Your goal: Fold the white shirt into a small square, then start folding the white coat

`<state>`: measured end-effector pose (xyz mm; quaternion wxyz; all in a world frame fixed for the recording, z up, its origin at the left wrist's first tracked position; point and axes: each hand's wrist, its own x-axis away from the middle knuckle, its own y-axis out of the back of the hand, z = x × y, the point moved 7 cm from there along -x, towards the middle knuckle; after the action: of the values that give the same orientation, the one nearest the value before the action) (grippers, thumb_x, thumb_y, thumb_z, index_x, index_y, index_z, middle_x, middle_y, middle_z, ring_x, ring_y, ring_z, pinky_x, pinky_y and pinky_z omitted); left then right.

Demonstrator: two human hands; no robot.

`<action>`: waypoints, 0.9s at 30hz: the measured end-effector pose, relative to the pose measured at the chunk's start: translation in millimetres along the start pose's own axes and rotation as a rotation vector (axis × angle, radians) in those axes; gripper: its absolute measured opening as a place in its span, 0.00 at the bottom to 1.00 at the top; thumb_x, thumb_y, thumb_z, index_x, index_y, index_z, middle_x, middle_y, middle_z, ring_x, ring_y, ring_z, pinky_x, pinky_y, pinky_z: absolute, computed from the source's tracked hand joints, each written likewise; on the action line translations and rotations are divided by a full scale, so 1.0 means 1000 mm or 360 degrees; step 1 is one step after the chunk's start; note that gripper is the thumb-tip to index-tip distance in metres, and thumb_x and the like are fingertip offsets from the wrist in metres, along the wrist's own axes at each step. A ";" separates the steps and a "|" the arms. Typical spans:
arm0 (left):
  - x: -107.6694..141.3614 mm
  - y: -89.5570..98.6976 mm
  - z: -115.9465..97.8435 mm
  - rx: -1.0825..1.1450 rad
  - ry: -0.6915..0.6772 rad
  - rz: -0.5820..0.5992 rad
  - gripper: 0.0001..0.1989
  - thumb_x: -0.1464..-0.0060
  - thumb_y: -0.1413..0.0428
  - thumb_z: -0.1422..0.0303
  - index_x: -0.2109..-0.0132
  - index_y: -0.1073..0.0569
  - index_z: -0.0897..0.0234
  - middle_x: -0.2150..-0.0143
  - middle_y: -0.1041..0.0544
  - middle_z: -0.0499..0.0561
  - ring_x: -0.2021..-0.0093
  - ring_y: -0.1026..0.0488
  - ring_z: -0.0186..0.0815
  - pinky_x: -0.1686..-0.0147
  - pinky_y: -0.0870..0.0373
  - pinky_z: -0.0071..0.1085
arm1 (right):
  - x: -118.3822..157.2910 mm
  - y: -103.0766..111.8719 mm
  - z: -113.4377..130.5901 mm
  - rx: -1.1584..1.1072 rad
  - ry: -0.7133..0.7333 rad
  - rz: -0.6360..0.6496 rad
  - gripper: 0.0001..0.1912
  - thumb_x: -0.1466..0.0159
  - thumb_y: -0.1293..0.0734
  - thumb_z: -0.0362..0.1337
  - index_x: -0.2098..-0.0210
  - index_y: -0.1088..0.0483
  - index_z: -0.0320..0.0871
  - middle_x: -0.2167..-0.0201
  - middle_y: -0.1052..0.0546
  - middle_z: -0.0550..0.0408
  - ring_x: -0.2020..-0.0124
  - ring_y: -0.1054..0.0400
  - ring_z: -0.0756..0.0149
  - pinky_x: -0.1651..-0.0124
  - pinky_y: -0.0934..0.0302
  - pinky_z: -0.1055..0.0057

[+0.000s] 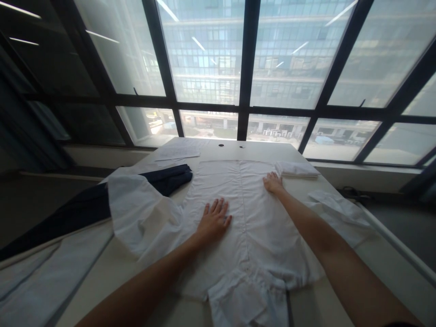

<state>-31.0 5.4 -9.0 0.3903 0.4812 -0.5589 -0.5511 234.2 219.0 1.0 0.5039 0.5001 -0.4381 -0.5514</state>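
Note:
A white garment (257, 227), shirt-like with a seam down its middle, lies spread on the white table (265, 149). Its left sleeve is crumpled out to the side, and gathered white fabric lies at the near edge. My left hand (215, 220) rests flat on the left half of the garment, fingers spread. Further away, my right hand (273, 182) touches the cloth near its far right part, beside a folded white stack (296, 169); its fingers are a little apart and nothing shows in them.
Dark navy cloth (170, 178) lies at the left, partly under the white sleeve. Papers (179, 151) are on the table's far left. More white cloth (337, 211) lies at the right. Large windows with dark frames (243, 109) stand behind the table.

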 end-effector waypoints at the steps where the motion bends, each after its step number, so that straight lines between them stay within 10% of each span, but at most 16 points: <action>1: 0.000 0.000 0.000 -0.0001 -0.0002 0.0001 0.31 0.30 0.61 0.54 0.27 0.45 0.62 0.24 0.51 0.56 0.25 0.56 0.47 0.30 0.58 0.53 | 0.000 -0.003 0.013 -0.0004 0.0025 0.0020 0.27 0.24 0.48 0.41 0.31 0.43 0.35 0.29 0.47 0.32 0.28 0.54 0.47 0.32 0.55 0.43; 8: 0.001 0.001 0.000 0.0004 -0.0003 0.0007 0.31 0.31 0.60 0.54 0.27 0.45 0.61 0.24 0.51 0.55 0.25 0.56 0.47 0.30 0.58 0.54 | 0.004 -0.030 0.105 -0.0083 0.0477 0.0160 0.31 0.25 0.53 0.49 0.26 0.53 0.45 0.25 0.53 0.51 0.26 0.63 0.64 0.28 0.63 0.59; 19: 0.001 0.000 0.000 0.0002 -0.0008 -0.0007 0.32 0.31 0.61 0.53 0.27 0.45 0.62 0.24 0.51 0.56 0.25 0.56 0.48 0.29 0.58 0.54 | -0.013 -0.004 0.001 0.0026 -0.0017 0.0149 0.32 0.26 0.56 0.43 0.27 0.51 0.35 0.26 0.52 0.36 0.26 0.59 0.54 0.29 0.61 0.51; 27: -0.001 0.001 0.000 -0.0031 -0.0016 -0.0009 0.31 0.30 0.61 0.54 0.27 0.45 0.63 0.24 0.51 0.56 0.25 0.56 0.48 0.30 0.57 0.54 | 0.082 -0.024 0.071 -0.0047 0.0511 0.0129 0.32 0.25 0.54 0.48 0.27 0.52 0.41 0.25 0.53 0.45 0.25 0.63 0.61 0.29 0.62 0.54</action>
<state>-30.7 6.1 -8.4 0.3906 0.4762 -0.5541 -0.5600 161.2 138.9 -23.2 0.5966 0.5562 -0.3635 -0.4501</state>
